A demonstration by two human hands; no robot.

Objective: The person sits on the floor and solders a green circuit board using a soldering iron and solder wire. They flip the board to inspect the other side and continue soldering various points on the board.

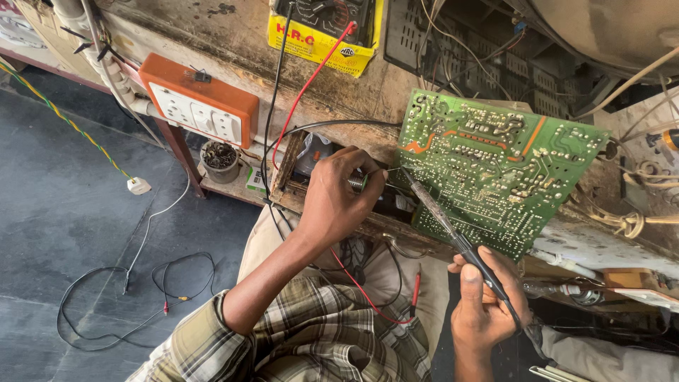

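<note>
Looking down, I see my two hands at one green circuit board propped on a worn wooden bench. My right hand grips one soldering iron, tip at the board's left edge. My left hand pinches solder wire there. One orange socket box and one yellow multimeter sit behind.

Wires and circuit board crowding bench
</note>
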